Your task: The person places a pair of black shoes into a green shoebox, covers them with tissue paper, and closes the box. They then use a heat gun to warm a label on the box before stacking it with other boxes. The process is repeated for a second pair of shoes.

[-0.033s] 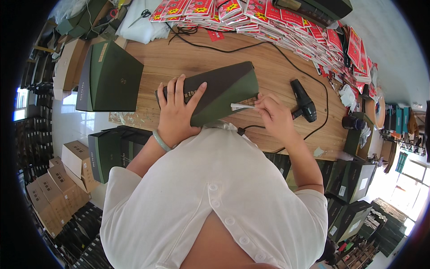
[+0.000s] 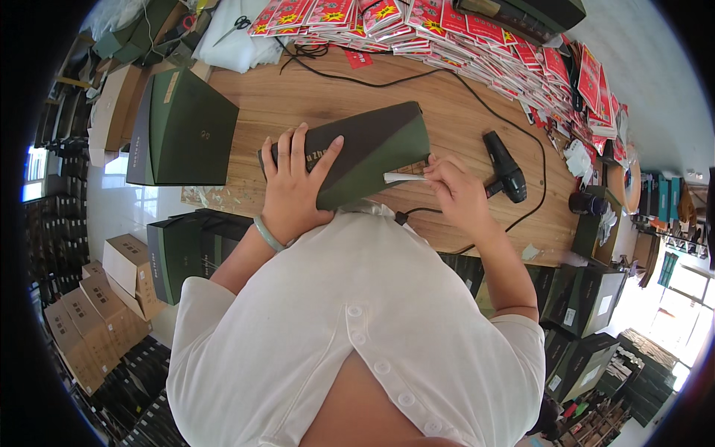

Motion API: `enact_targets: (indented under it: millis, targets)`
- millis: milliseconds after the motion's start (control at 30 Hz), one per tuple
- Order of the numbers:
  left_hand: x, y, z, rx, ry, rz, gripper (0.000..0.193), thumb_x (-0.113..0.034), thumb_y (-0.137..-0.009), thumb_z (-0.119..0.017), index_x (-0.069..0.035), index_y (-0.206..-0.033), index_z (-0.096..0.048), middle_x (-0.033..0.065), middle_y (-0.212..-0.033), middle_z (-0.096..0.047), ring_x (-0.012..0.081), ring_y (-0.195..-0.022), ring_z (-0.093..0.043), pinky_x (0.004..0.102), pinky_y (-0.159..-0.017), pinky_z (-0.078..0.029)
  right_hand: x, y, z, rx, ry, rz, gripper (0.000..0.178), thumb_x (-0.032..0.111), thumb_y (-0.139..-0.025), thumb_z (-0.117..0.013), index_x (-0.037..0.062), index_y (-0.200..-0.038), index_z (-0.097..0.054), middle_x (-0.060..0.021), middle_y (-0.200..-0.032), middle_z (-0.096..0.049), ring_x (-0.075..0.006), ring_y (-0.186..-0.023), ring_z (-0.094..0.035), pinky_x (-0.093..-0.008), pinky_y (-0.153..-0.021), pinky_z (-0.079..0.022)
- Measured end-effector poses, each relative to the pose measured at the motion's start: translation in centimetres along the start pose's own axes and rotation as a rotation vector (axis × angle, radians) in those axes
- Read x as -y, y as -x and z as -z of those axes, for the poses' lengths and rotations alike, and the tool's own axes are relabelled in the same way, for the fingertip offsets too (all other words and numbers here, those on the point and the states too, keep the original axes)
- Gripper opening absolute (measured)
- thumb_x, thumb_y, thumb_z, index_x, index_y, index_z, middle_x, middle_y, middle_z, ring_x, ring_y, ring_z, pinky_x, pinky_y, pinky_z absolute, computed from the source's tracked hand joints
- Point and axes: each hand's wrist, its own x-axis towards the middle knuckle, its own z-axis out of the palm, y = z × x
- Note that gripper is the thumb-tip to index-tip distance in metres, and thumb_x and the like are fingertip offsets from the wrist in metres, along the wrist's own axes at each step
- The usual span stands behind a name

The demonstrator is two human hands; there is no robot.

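Left hand [image 2: 294, 179]: fingers spread wide, palm down on the box [image 2: 380, 153], pressing without wrapping round it.
Right hand [image 2: 456, 188]: thumb and fingers pinched together on one end of a white strip [image 2: 402, 177]; I cannot tell whether its other end is stuck to the box.
Box: green and dark brown, lying on the table [image 2: 298, 97], under the left hand and reaching toward the right. I judge it stiff card, fairly light, apt to slide; best steadied broadly from above, sparing the edges.
Strip: probably thin, limp, easily creased; I would hold it by its tip.
Right of right hand: black dryer [image 2: 506, 170].
Left of left hand: tall box [image 2: 190, 134].
Beyond both: cable [image 2: 417, 79], red packets [image 2: 484, 59].
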Motion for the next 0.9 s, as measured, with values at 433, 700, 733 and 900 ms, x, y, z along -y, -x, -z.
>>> enact_targets:
  millis: [433, 700, 733, 900]
  targets:
    - [0.7, -0.7, 0.3, 0.020, 0.002, -0.005, 0.111, -0.035, -0.045, -0.081, -0.023, -0.146, -0.036, 0.0274, -0.139, -0.030, 0.0430, -0.124, -0.032, 0.0610, -0.105, -0.020, -3.1, 2.0, -1.3, -0.297, -0.431, 0.006, 0.012, -0.010, -0.086, -0.056, -0.0007, -0.093, -0.056, -0.0145, -0.106, -0.059, -0.0310, -0.108, -0.063, -0.0356, -0.089, -0.052]
    - [1.0, -6.9, -2.4, -0.040, 0.030, -0.100, 0.110, -0.040, -0.049, -0.080, -0.025, -0.147, -0.034, 0.0281, -0.139, -0.030, 0.0450, -0.125, -0.031, 0.0600, -0.105, -0.017, -1.9, 5.6, -2.1, -0.590, -0.658, -0.174, 0.024, 0.001, -0.088, -0.064, 0.0055, -0.102, -0.044, -0.0112, -0.121, -0.046, -0.0273, -0.117, -0.055, -0.0370, -0.095, -0.047]
    - [0.7, -8.4, -3.0, -0.048, 0.026, -0.122, 0.110, -0.041, -0.049, -0.080, -0.025, -0.147, -0.032, 0.0284, -0.139, -0.031, 0.0453, -0.125, -0.031, 0.0605, -0.105, -0.018, -1.8, 6.0, -2.2, -0.621, -0.676, -0.197, 0.024, 0.002, -0.088, -0.064, 0.0058, -0.102, -0.044, -0.0113, -0.121, -0.045, -0.0277, -0.117, -0.055, -0.0372, -0.095, -0.047]
    - [-0.9, -17.6, -6.2, -0.022, -0.017, -0.186, 0.108, -0.049, -0.055, -0.077, -0.027, -0.149, -0.029, 0.0304, -0.141, -0.030, 0.0475, -0.128, -0.030, 0.0630, -0.105, -0.019, -1.0, 7.6, -2.3, -0.721, -0.663, -0.295, 0.029, 0.002, -0.087, -0.065, 0.0074, -0.103, -0.042, -0.0116, -0.125, -0.044, -0.0290, -0.115, -0.056, -0.0372, -0.093, -0.048]
